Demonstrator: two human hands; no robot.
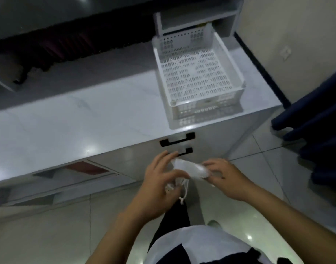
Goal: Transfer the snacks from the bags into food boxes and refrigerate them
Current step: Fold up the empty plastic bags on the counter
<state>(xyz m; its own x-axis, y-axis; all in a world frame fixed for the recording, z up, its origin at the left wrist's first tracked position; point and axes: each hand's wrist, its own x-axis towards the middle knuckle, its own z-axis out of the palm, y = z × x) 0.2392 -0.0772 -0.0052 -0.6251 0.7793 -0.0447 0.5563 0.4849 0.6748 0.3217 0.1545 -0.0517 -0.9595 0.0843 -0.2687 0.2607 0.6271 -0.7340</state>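
**Bag held in front of the worktop**

The pale marble-look worktop (pixel 87 115) carried a white perforated plastic basket (pixel 199 77). Below it, left hand (pixel 159 180) and right hand (pixel 226 178) gripped a small white drawstring bag (pixel 190 169); best opened over the worktop.

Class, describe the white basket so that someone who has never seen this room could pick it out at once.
Find the pale counter that runs across the room. At its right end, above two black drawer handles, sits the basket. It is the only white tray there with slotted holes in its floor and walls.
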